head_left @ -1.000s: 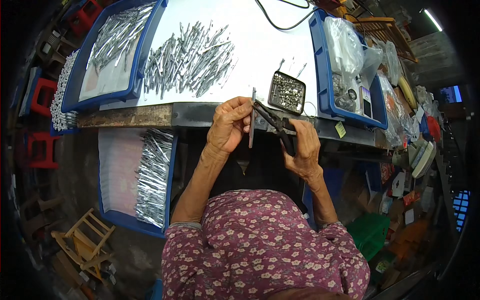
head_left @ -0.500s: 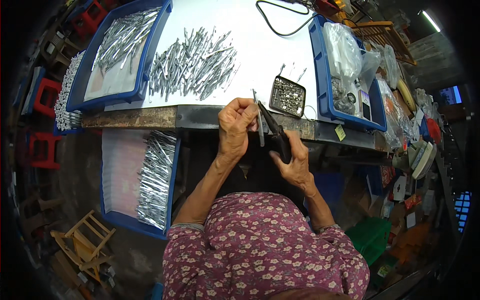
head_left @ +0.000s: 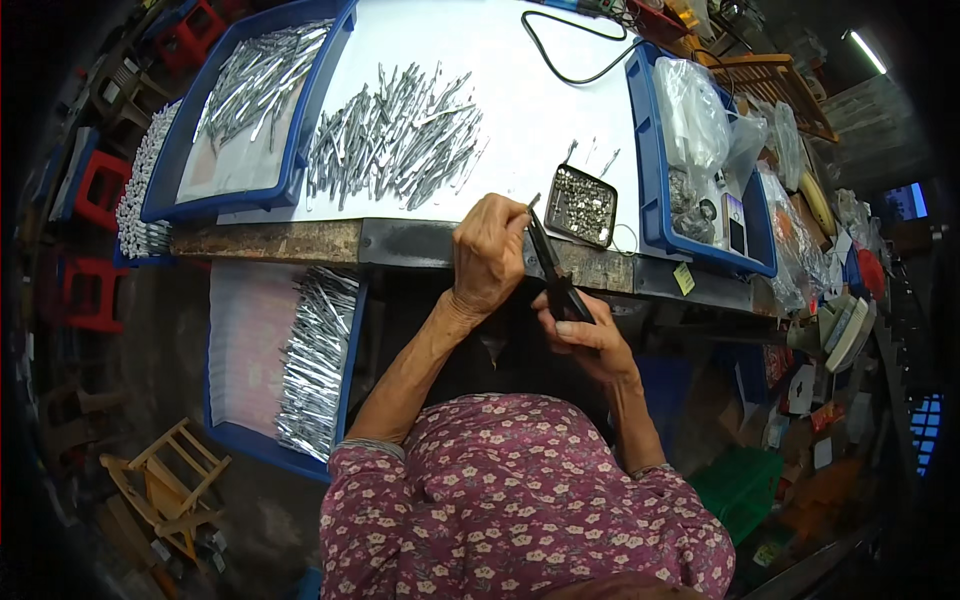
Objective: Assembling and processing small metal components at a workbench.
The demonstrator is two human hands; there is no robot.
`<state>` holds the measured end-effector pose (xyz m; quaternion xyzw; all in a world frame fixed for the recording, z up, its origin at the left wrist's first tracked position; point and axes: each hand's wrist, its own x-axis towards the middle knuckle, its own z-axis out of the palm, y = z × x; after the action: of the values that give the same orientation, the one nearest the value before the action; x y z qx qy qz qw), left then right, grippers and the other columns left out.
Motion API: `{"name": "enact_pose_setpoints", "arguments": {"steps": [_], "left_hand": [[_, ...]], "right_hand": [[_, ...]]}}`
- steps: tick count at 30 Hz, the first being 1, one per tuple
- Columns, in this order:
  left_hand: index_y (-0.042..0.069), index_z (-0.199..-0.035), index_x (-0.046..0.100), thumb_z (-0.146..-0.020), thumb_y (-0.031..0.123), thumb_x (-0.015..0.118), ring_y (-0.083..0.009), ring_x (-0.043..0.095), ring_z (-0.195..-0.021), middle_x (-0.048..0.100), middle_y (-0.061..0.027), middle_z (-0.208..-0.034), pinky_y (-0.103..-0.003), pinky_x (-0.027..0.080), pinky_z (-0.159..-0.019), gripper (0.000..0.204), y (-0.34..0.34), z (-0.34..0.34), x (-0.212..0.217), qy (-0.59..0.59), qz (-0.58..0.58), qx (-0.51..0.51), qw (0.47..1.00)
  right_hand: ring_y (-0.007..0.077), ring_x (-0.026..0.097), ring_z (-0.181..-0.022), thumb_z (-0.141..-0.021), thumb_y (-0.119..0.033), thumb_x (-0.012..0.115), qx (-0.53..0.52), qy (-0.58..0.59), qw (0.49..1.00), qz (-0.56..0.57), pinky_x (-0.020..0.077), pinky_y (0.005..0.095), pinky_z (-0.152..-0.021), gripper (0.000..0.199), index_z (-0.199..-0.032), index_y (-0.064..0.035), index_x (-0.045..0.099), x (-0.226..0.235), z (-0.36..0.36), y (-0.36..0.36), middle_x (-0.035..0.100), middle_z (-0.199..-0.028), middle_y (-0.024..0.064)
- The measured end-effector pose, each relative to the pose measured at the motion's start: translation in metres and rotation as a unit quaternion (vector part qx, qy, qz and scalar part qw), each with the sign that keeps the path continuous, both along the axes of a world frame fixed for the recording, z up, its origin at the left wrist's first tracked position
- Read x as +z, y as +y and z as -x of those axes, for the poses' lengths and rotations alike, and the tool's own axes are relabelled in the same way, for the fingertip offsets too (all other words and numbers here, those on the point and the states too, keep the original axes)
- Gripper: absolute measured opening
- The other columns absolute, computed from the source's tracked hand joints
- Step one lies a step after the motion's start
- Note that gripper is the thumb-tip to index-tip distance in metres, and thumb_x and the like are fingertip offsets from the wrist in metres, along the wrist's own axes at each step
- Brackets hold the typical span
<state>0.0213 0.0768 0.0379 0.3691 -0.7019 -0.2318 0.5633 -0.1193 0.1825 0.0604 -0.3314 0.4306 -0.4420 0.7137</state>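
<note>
My left hand (head_left: pixel 490 250) is raised at the table's front edge, its fingers pinched round a thin metal strip (head_left: pixel 535 200), of which only a small end shows past the fingertips. In my right hand (head_left: pixel 592 342) is a dark pair of long-nosed pliers (head_left: pixel 549 258), pointing up and to the left. Their tip meets the strip beside my left fingers. Just beyond, a black square tray (head_left: pixel 552 222) holds many small shiny metal pieces. A loose pile of flat silvery strips (head_left: pixel 395 140) lies on the white tabletop to the left.
Blue bins flank the work: one with strips (head_left: pixel 300 150) at left, another with plastic bags and small items (head_left: pixel 650 180) at right. Below the table edge, a blue-rimmed bin (head_left: pixel 250 440) holds stacked strips. A black cable (head_left: pixel 545 60) curves across the far tabletop. A wooden stool (head_left: pixel 165 490) stands lower left.
The strip, earlier showing lengthwise below my left fingers, is now mostly hidden by that hand, which has turned. My right hand and the pliers have moved slightly down and right.
</note>
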Motion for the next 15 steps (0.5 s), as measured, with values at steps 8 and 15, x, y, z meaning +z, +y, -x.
{"name": "enact_pose_setpoints", "arguments": {"steps": [8,15], "left_hand": [[-0.003,-0.08,0.051,-0.081,0.004,0.047,-0.0318,0.056,-0.064,0.056,-0.0185,-0.07,-0.04,0.043,-0.056,0.008,-0.064,0.003,-0.001,-0.129,-0.155,0.068,0.977],[-0.002,-0.079,0.052,-0.075,0.008,0.057,-0.0353,0.058,-0.066,0.057,-0.0187,-0.078,-0.042,0.047,-0.057,0.011,-0.097,0.013,-0.033,-0.287,-0.061,0.169,0.941]], "right_hand": [[0.0088,0.043,-0.061,-0.071,-0.023,0.063,0.006,0.065,0.997,0.04,0.0336,0.0218,-0.052,0.044,-0.103,0.0044,0.049,-0.019,0.001,0.006,0.05,-0.076,0.0036],[0.0072,0.042,-0.059,-0.072,-0.023,0.063,0.005,0.057,0.997,0.052,0.0327,0.0206,-0.05,0.041,-0.101,0.0032,0.051,-0.019,0.001,0.012,0.049,-0.074,0.003]]}}
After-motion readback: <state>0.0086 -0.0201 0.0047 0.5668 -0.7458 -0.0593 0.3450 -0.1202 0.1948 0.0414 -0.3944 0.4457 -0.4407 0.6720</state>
